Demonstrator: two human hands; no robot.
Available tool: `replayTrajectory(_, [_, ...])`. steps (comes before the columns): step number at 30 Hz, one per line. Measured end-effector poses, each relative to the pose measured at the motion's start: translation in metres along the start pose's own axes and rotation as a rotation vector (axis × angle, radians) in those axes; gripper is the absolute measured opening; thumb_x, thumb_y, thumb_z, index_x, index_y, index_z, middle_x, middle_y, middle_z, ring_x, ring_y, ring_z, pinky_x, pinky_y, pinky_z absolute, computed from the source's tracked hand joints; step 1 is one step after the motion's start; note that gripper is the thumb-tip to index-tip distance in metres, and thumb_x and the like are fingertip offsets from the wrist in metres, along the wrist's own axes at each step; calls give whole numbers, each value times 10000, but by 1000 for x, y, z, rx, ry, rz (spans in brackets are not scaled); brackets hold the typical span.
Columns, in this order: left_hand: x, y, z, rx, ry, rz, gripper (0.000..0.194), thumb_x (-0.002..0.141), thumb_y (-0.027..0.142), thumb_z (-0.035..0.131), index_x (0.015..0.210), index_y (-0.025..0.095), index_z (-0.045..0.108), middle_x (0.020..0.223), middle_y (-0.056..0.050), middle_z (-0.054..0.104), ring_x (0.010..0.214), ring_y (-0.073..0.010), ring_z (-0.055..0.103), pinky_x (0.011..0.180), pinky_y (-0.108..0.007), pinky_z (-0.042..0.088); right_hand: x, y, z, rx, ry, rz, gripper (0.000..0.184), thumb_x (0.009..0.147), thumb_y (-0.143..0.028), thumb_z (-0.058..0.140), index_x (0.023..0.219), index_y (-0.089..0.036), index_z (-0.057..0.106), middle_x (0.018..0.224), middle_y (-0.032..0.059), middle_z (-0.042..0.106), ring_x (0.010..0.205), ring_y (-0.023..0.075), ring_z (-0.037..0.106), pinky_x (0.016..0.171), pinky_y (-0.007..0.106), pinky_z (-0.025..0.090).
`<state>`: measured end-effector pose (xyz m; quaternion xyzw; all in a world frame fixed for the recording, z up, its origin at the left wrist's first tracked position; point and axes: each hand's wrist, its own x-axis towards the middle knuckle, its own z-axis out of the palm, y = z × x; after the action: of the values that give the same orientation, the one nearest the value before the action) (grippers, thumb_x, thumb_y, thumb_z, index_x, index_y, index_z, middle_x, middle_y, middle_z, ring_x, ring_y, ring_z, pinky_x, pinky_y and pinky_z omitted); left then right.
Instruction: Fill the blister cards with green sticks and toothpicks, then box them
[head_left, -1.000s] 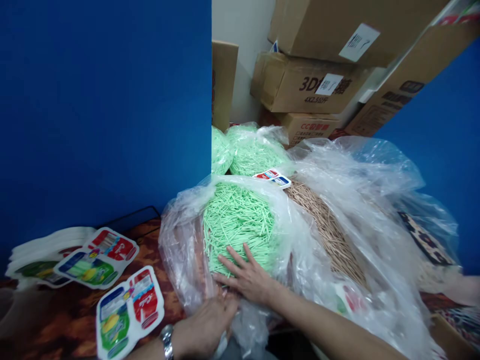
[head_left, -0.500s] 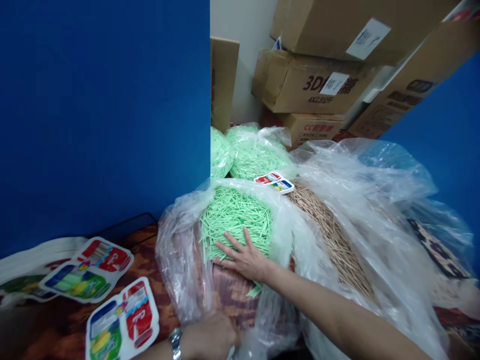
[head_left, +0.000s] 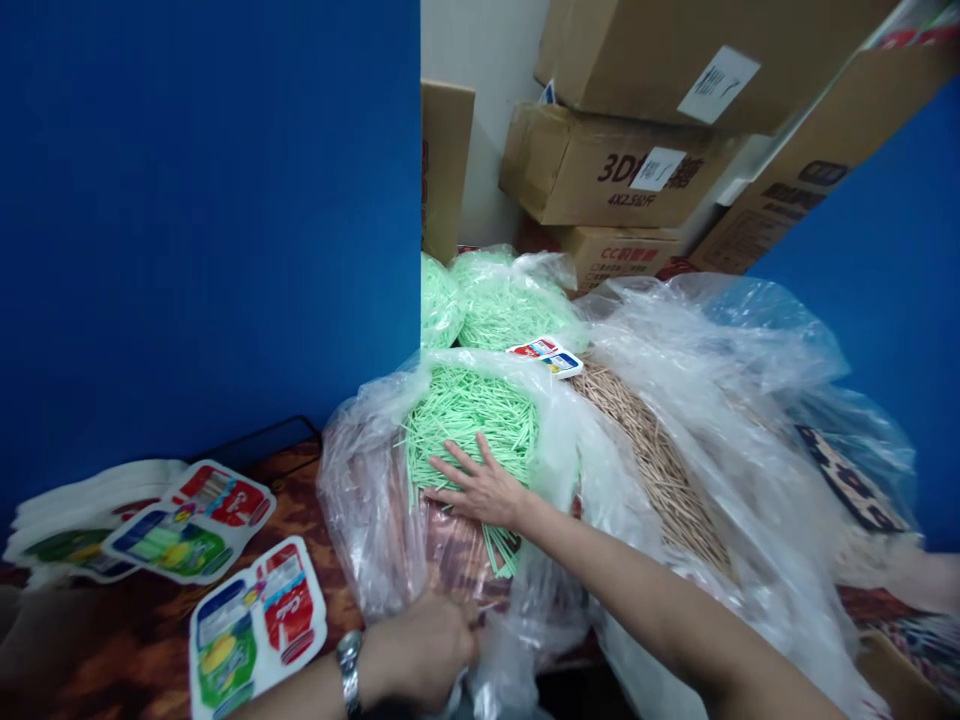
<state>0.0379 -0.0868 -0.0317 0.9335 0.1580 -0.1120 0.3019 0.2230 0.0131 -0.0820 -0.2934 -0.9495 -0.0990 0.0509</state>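
Thin green candy-like sticks [head_left: 472, 405] lie heaped in an open clear plastic bag [head_left: 364, 510]. My right hand [head_left: 487, 492] rests on the near edge of the heap, fingers spread. A few loose green sticks [head_left: 501, 550] hang below its wrist on the bag's bare plastic. At the bottom, my left hand [head_left: 424, 645], with a metal watch [head_left: 349, 670] on its wrist, is closed on the gathered near edge of the same bag. Its fingertips are partly hidden.
Brown sticks [head_left: 652, 450] fill a second open bag on the right. Tied green bags [head_left: 510, 300] sit behind, near stacked cartons [head_left: 615, 165]. Printed packs [head_left: 259, 625] lie at left on the patterned cloth [head_left: 135, 640]. A blue partition [head_left: 210, 220] stands left.
The view has shifted slightly. More loose green sticks show below my right hand, which stays spread on the heap. My left hand keeps its grip on the bag.
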Motion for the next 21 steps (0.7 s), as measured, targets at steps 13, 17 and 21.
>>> replayTrajectory(13, [16, -9, 2, -330, 100, 155, 380, 727, 253, 634, 1103, 197, 633, 1083, -69, 711, 972, -259, 648, 835, -309, 482, -60, -40, -33, 138, -95, -95, 547, 905, -427, 490, 1421, -346, 327, 1545, 31, 234, 1408, 306, 170, 1086, 597, 155])
replayTrajectory(17, [11, -7, 4, -279, 46, 164, 328, 744, 277, 604, 1055, 189, 665, 995, -66, 743, 890, -264, 663, 802, -336, 476, -77, -20, -21, 111, -95, -126, 536, 923, -343, 471, 1435, -306, 313, 1533, 30, 271, 1405, 288, 193, 1089, 570, 192])
replayTrajectory(21, [9, -9, 10, -318, 48, 135, 303, 783, 309, 577, 1058, 213, 661, 969, -40, 749, 858, -250, 668, 790, -335, 472, -65, -6, -21, 63, -82, -100, 589, 911, -272, 510, 1448, -320, 274, 1533, 50, 265, 1403, 319, 191, 1069, 599, 210])
